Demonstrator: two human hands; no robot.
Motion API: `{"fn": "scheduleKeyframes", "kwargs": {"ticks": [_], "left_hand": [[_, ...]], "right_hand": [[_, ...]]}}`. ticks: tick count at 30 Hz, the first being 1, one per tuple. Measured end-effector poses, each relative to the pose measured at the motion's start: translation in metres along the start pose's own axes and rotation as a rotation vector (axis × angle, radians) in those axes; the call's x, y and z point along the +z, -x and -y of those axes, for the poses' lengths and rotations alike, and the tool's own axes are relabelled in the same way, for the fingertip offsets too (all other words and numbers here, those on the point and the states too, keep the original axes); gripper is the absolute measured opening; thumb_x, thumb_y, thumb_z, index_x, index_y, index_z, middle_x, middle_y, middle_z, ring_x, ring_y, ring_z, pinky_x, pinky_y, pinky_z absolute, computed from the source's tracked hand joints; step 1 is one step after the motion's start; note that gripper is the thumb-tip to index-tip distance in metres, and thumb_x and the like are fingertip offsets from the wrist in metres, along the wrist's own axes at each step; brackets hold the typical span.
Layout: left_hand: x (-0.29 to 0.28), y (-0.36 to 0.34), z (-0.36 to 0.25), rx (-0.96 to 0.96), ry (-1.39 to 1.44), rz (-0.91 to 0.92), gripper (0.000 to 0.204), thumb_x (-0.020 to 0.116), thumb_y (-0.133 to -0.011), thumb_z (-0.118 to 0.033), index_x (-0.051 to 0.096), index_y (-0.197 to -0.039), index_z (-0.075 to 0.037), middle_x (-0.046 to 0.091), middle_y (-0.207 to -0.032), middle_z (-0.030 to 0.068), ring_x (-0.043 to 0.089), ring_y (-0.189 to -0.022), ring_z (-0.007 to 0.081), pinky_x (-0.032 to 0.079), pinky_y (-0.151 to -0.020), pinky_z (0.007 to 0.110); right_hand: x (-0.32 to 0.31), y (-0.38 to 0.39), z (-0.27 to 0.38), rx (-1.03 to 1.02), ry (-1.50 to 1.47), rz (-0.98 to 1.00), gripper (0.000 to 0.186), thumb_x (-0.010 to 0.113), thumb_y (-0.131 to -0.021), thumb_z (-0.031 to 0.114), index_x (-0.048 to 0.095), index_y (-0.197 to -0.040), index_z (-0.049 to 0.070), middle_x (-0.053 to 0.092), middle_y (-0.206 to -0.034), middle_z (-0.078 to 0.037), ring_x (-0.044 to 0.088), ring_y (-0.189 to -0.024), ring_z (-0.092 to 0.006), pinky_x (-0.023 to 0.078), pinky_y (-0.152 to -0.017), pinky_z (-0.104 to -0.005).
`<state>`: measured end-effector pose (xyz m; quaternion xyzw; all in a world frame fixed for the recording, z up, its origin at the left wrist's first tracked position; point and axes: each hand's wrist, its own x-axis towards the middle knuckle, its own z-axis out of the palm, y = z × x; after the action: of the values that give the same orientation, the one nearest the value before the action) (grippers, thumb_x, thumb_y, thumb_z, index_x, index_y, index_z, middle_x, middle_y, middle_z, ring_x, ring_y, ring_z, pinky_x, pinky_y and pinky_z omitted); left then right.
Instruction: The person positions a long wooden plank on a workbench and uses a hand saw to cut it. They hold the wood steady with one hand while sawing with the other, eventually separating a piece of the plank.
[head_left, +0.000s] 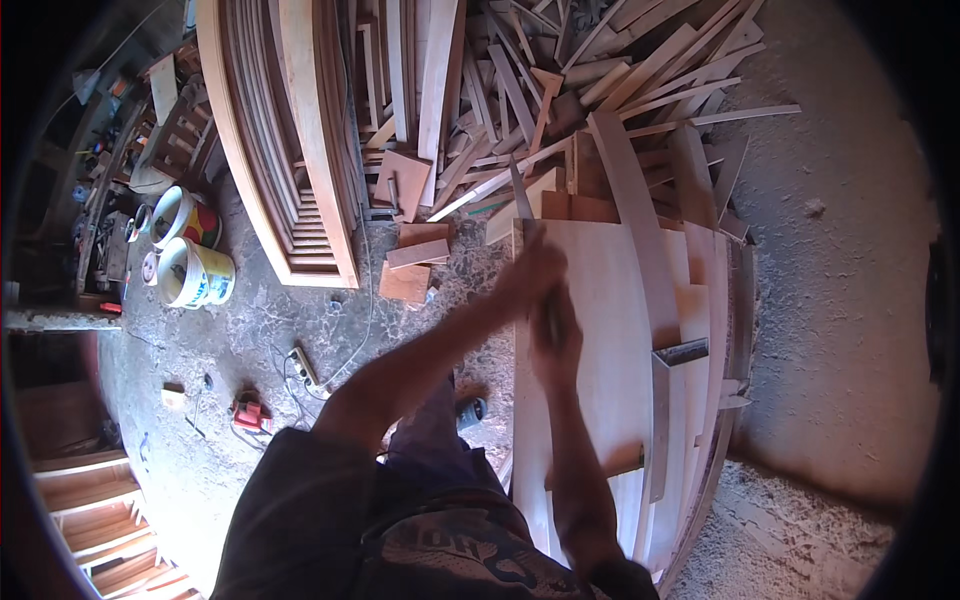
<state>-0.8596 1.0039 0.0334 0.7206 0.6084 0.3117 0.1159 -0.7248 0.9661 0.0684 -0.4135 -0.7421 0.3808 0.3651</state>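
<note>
A broad pale board [590, 290] lies on the bench in front of me, on the right. Over its left edge, my left hand [537, 268] is closed, its fingers blurred and partly turned away. Just below it, almost touching, my right hand [556, 328] is curled around something dark that I cannot make out. Beyond the left hand a narrow, dark, pointed strip [521, 190] sticks up past the board's far corner; whether a hand holds it is hidden. An L-shaped square [660, 425] rests on the board's right side.
Offcuts [640, 70] pile up beyond the bench, beside a rough wall [830, 300]. Tall wooden frames [322, 255] stand at the far left. Two buckets [200, 275], a red power tool [250, 412] and a power strip with cords [304, 366] are on the floor.
</note>
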Motion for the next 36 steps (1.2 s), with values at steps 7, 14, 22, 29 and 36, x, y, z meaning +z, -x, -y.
{"fn": "scheduleKeyframes", "kwargs": {"ticks": [7,14,22,29,36], "left_hand": [[-0.015,0.088,-0.123,0.037,0.176,-0.037,0.004,0.066,-0.071,-0.012,0.063,-0.074,-0.011,0.061,-0.087,0.0091,0.059,-0.108,0.0312,0.021,-0.12,0.057],[-0.01,0.041,-0.047,0.047,-0.161,0.014,0.007,0.067,-0.075,-0.016,0.062,-0.08,-0.013,0.059,-0.083,0.0094,0.059,-0.104,0.0364,0.041,-0.105,0.053],[-0.011,0.08,-0.108,0.026,0.121,-0.173,0.011,0.07,-0.069,-0.018,0.062,-0.073,-0.012,0.062,-0.09,0.0094,0.056,-0.116,0.0364,0.029,-0.113,0.062],[-0.006,0.058,-0.058,0.053,-0.033,-0.012,0.009,0.069,-0.074,-0.017,0.062,-0.078,-0.013,0.061,-0.089,0.0105,0.054,-0.115,0.0403,0.041,-0.105,0.057],[0.013,0.022,-0.022,0.066,-0.2,-0.023,0.011,0.069,-0.066,-0.014,0.061,-0.073,-0.013,0.06,-0.084,0.0073,0.06,-0.09,0.0291,0.042,-0.103,0.049]], "right_hand": [[-0.08,0.146,0.031,0.212,-0.072,0.175,0.06,0.054,-0.096,0.01,0.029,-0.149,-0.003,0.049,-0.138,-0.017,0.047,-0.118,-0.0216,0.042,-0.095,-0.0335],[-0.031,0.062,0.01,0.23,-0.058,0.208,0.053,0.051,-0.1,0.022,0.04,-0.144,-0.005,0.055,-0.137,-0.022,0.053,-0.128,-0.0266,0.041,-0.105,-0.0326],[-0.076,0.108,0.049,0.287,-0.086,0.26,0.056,0.05,-0.096,0.001,0.032,-0.148,-0.006,0.049,-0.143,-0.023,0.049,-0.132,-0.0263,0.039,-0.109,-0.0336],[-0.034,0.081,0.013,0.146,-0.036,0.151,0.051,0.058,-0.094,0.005,0.043,-0.142,-0.005,0.059,-0.13,-0.022,0.057,-0.123,-0.0251,0.044,-0.103,-0.0322],[-0.016,0.038,-0.011,-0.005,0.01,0.044,0.055,0.062,-0.095,0.012,0.042,-0.143,-0.005,0.065,-0.121,-0.018,0.065,-0.098,-0.0191,0.051,-0.077,-0.0277]]}}
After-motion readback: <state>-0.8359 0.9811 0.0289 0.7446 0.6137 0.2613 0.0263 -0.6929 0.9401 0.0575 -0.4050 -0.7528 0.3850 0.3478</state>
